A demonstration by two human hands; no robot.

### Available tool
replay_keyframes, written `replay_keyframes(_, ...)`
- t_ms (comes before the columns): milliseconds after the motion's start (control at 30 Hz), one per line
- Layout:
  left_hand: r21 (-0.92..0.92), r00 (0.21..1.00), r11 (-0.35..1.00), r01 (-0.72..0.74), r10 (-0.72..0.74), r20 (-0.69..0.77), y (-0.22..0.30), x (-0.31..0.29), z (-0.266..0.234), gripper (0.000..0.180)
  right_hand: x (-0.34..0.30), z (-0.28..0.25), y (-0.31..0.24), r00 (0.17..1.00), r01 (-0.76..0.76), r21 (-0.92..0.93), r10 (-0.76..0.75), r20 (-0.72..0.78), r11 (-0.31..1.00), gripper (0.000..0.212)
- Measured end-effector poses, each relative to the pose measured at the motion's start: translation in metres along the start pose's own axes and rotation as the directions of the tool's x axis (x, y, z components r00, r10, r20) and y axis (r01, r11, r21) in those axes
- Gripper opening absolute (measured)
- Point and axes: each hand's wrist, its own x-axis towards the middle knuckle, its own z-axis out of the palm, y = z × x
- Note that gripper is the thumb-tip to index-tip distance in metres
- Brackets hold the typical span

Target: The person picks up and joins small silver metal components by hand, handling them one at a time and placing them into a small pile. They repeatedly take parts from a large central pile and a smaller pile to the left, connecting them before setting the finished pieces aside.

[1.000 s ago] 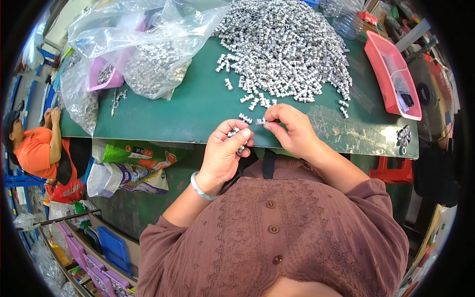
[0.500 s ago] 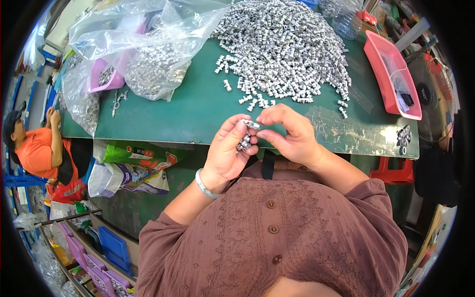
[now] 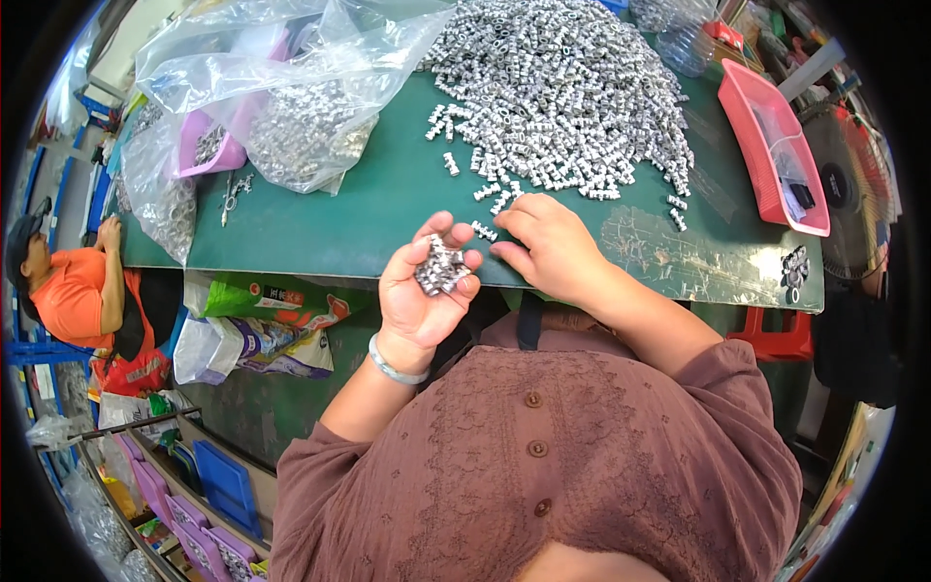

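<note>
Position of one loose silver part [image 3: 483,231] matters most: it lies flat on the green tabletop [image 3: 291,228], in the narrow gap between the two hands, a little to the far side. Its long axis runs slantwise, one end toward the far left and the other toward the near right, so that the near-right end points at the space between the thumb and forefinger of the right hand [image 3: 497,234].

The right hand is the nearer of the two. Its thumb and forefinger stand apart, with nothing visible between their tips, and the part sits just to the left of them, seemingly without contact. Whether anything is tucked under the palm, which is turned down, cannot be told.

The left hand [image 3: 422,308] is palm up, near and to the left of that part, its fingers curled around a handful of similar parts [image 3: 441,267]. It is occupied, with its fingertips close to the loose part but apart from it. A pale bracelet [image 3: 398,374] circles this wrist.

Just beyond the right hand's fingers lie a few more scattered parts [image 3: 485,192], and past them rises the large heap [image 3: 567,97]. A pink basket [image 3: 739,121] stands well to the right; clear plastic bags [image 3: 315,145] of small pieces sit at the far left.
</note>
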Motion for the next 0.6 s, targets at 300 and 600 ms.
replay_keyframes(300,0.061,0.993,0.992,-0.113,0.115,-0.037,0.005,-0.005,-0.008,0.023,0.004,0.006,-0.001,1.0,-0.027,0.036,0.027,-0.013,0.999,0.012)
replay_keyframes(600,0.58,0.975,0.797,-0.171,0.223,-0.019,-0.008,-0.003,0.015,0.024,0.003,-0.009,-0.006,0.965,-0.262,0.697,0.197,0.175,0.668,0.012)
